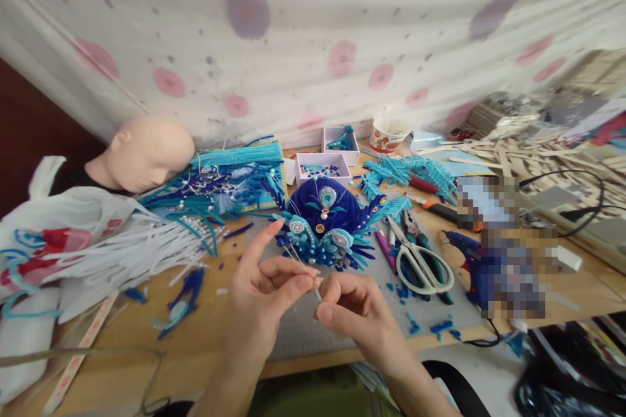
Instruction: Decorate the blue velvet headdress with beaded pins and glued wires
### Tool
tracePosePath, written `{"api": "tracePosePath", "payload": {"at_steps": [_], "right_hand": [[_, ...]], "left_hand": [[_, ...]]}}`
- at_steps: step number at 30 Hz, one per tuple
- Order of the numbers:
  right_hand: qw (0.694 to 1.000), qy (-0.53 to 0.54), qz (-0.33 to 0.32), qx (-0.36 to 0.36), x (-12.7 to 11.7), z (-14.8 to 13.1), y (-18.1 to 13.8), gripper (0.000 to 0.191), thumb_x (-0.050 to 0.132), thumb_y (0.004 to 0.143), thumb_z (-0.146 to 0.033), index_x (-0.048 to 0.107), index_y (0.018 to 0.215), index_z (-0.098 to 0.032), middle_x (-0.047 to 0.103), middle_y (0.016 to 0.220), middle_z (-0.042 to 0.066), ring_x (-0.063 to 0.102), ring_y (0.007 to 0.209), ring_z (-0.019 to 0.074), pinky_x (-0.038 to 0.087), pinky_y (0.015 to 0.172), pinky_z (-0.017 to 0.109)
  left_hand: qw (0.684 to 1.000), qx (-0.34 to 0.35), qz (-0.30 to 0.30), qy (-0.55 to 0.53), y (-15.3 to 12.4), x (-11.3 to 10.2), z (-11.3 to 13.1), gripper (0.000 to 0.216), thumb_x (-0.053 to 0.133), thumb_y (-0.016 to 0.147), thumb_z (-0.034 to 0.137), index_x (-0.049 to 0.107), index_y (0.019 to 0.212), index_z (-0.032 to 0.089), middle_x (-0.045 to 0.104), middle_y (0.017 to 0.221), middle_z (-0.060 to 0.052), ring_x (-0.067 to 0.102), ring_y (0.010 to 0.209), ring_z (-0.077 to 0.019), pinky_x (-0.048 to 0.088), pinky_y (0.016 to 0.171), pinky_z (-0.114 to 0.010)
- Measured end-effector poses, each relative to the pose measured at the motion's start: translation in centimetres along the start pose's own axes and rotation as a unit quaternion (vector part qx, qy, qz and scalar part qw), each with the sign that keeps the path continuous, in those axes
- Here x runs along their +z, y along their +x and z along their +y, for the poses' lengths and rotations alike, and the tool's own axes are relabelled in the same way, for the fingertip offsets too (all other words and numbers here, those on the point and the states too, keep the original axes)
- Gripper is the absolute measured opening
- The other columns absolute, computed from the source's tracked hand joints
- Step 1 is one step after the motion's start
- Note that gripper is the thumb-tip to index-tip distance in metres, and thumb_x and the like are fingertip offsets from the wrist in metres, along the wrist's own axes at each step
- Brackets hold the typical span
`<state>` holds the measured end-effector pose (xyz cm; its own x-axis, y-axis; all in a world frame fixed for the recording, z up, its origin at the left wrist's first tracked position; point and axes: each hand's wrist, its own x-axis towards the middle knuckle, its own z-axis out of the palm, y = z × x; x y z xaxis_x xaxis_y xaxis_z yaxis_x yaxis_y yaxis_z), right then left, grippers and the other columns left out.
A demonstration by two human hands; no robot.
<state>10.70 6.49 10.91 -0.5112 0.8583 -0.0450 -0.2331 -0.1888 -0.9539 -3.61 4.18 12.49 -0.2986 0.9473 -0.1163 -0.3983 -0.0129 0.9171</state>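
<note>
My left hand (268, 283) pinches a few thin pale wires (297, 255) between thumb and fingers, its index finger raised. Dark blue beads (284, 242) appear at the upper end of these wires. My right hand (356, 309) is closed in a pinch on the lower end of the same wires, close to the left fingertips. Just beyond both hands stands a blue headpiece (320, 208) with velvety fabric, pearls, silver medallions and feather-like sprigs. Beneath it lies a grey cutting mat (303, 332).
White-handled scissors (424, 267), pliers (415, 228) and a blue glue gun (467, 254) lie to the right. Small boxes (323, 168) of beads stand behind. A mannequin head (151, 150) and white chenille stems (141, 247) are at left. Part of the right side is pixelated.
</note>
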Motion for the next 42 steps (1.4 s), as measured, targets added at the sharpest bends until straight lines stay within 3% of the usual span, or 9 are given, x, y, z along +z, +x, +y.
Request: {"api": "tracePosePath", "payload": {"at_steps": [5,9,12,15,19,27,32,35,42], "right_hand": [[0.993,-0.082,0.069,-0.056,0.4,-0.8,-0.2,0.036,0.071,0.084,-0.038,0.049,0.061,-0.020,0.045,0.054,-0.006,0.037,0.052,0.0091,0.032,0.049,0.022],[0.977,-0.155,0.109,-0.093,0.5,-0.9,-0.2,0.030,0.066,0.085,-0.028,0.051,0.061,-0.019,0.049,0.054,-0.005,0.041,0.051,0.0091,0.034,0.048,0.021],[0.945,-0.253,0.140,-0.155,0.6,-0.6,-0.2,0.028,0.064,0.085,-0.021,0.052,0.060,-0.019,0.049,0.054,-0.005,0.042,0.050,0.0085,0.034,0.048,0.020],[0.901,-0.334,0.159,-0.225,0.7,-0.4,-0.2,0.027,0.062,0.085,-0.016,0.050,0.061,-0.020,0.047,0.053,-0.006,0.041,0.049,0.0076,0.033,0.047,0.019],[0.864,-0.388,0.172,-0.269,0.6,-0.2,-0.3,0.025,0.060,0.085,-0.013,0.051,0.063,-0.019,0.049,0.056,-0.006,0.044,0.050,0.0073,0.033,0.049,0.018],[0.845,-0.429,0.189,-0.257,0.3,-0.2,-0.3,0.025,0.058,0.086,-0.014,0.053,0.062,-0.018,0.047,0.053,-0.006,0.044,0.048,0.0065,0.032,0.048,0.018],[0.813,-0.465,0.215,-0.275,0.3,-0.1,0.0,0.026,0.055,0.087,-0.013,0.052,0.062,-0.019,0.045,0.054,-0.006,0.046,0.050,0.0075,0.032,0.049,0.019],[0.792,-0.486,0.216,-0.299,0.2,-0.2,-0.1,0.028,0.054,0.089,-0.011,0.050,0.062,-0.019,0.047,0.056,-0.005,0.048,0.052,0.0082,0.033,0.051,0.020],[0.760,-0.517,0.228,-0.321,-0.1,-0.2,-0.2,0.030,0.053,0.090,-0.008,0.049,0.063,-0.019,0.047,0.058,-0.004,0.047,0.054,0.0092,0.034,0.054,0.022]], "left_hand": [[0.999,0.006,0.026,0.037,0.0,0.2,0.6,0.066,0.084,0.077,0.031,0.054,0.136,0.023,0.082,0.082,0.001,0.078,0.067,-0.0170,0.063,0.072,-0.028],[0.990,0.087,0.034,0.110,-0.1,0.0,0.7,0.050,0.083,0.079,0.027,0.059,0.123,0.023,0.082,0.082,0.001,0.079,0.072,-0.0170,0.064,0.073,-0.026],[0.966,0.164,0.047,0.193,0.0,0.1,0.7,0.035,0.085,0.076,0.023,0.062,0.103,0.025,0.080,0.081,0.003,0.078,0.075,-0.0148,0.063,0.072,-0.022],[0.951,0.188,0.053,0.239,0.2,0.7,0.7,0.030,0.084,0.076,0.022,0.061,0.095,0.024,0.078,0.078,0.004,0.077,0.072,-0.0132,0.063,0.071,-0.020],[0.951,0.177,0.038,0.251,0.4,1.1,0.7,0.029,0.082,0.078,0.022,0.059,0.095,0.024,0.078,0.075,0.005,0.076,0.068,-0.0123,0.063,0.069,-0.018],[0.933,0.221,0.042,0.281,0.2,1.4,0.2,0.028,0.074,0.084,0.019,0.062,0.109,0.024,0.080,0.079,0.005,0.077,0.071,-0.0125,0.063,0.071,-0.020],[0.887,0.315,0.052,0.335,0.3,1.5,-0.4,0.048,0.071,0.087,0.014,0.055,0.131,0.025,0.078,0.081,0.006,0.076,0.074,-0.0127,0.062,0.080,-0.025],[0.866,0.345,0.014,0.363,0.4,1.2,-0.2,0.059,0.067,0.090,0.013,0.049,0.144,0.025,0.076,0.083,0.005,0.074,0.074,-0.0121,0.061,0.079,-0.024],[0.849,0.365,-0.002,0.383,0.7,1.1,0.2,0.030,0.068,0.090,0.013,0.067,0.118,0.025,0.075,0.100,0.000,0.074,0.085,-0.0137,0.062,0.078,-0.023]]}}
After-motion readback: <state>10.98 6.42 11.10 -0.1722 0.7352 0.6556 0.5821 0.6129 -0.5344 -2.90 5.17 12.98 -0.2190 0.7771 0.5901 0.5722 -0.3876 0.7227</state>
